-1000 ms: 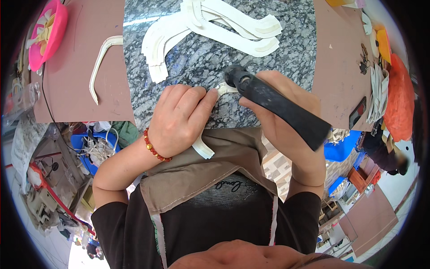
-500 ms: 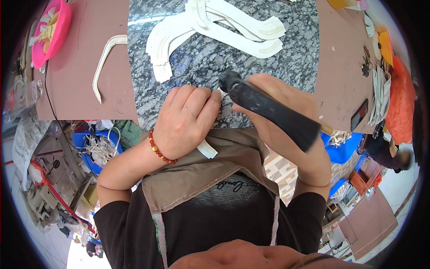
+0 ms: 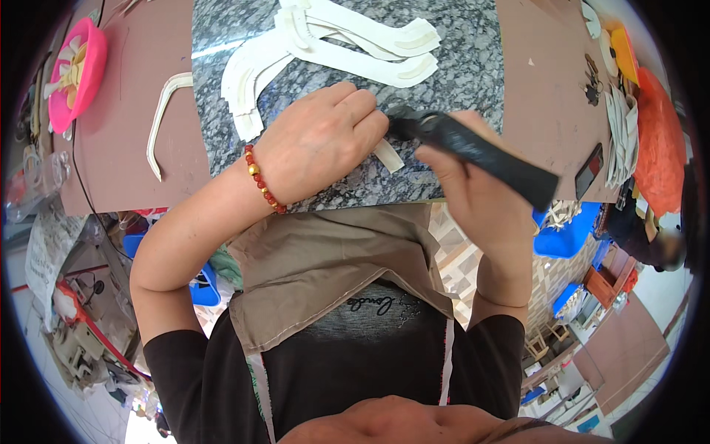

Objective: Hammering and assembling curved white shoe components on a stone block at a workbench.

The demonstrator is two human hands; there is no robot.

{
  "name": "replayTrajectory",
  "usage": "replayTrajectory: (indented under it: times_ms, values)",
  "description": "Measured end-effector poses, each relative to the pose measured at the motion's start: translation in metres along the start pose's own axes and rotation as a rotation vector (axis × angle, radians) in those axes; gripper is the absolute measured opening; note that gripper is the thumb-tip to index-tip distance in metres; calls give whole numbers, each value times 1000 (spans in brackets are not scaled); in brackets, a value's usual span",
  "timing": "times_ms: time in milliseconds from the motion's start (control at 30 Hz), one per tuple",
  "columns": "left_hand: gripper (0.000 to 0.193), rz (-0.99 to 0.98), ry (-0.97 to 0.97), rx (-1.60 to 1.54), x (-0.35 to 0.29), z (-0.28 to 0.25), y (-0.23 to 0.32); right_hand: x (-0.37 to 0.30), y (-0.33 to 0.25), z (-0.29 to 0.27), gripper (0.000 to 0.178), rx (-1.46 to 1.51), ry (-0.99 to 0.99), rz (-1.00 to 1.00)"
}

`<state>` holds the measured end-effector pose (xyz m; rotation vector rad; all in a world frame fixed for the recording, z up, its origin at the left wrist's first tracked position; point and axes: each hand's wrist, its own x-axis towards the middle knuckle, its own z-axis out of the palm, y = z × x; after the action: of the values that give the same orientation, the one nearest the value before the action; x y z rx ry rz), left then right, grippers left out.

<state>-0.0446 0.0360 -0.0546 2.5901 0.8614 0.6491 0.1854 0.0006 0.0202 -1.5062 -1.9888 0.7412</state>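
My left hand, with a beaded bracelet at its wrist, is closed over the granite slab. From beneath its fingers sticks out the end of a narrow white strip; the rest is hidden. My right hand grips a hammer with a long black head. The hammer's round face is low beside my left fingertips, close to the strip; whether it touches cannot be made out. Beyond my left hand lies a loose pile of curved white pieces.
One curved white strip lies left on the brown table. Farther left is a pink basin with pale pieces. Keys, a phone, stacked pale pieces and an orange bag are at right. Blue bins stand below the table.
My left hand has moved away from the table's near edge, and the strip's end now shows at its right. The hammer has shifted right and turned slightly with my right hand.
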Motion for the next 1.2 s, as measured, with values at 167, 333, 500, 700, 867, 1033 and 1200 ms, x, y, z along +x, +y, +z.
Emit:
replayTrajectory:
  times_ms: [167,333,500,700,867,1033,1200]
  values:
    - [32,-39,40,-46,-11,-14,6,-6,5,8,14,16,-92,-6]
    - [40,-160,107,-46,-28,-22,14,-3,3,0,15,19,-83,4]
    - [34,-195,151,-138,-33,-15,13,-1,-4,5,25,-65,-226,-39]
    - [30,-124,101,-179,-37,-21,1,1,-5,4,19,73,-169,-9]
    - [34,-49,63,-115,-37,-20,2,3,-16,10,19,44,-113,7]
    - [36,-62,27,-65,-46,-26,9,12,-18,15,24,-8,-179,-134]
    - [37,-74,9,-16,-58,-29,13,12,-19,16,24,-14,-199,-55]
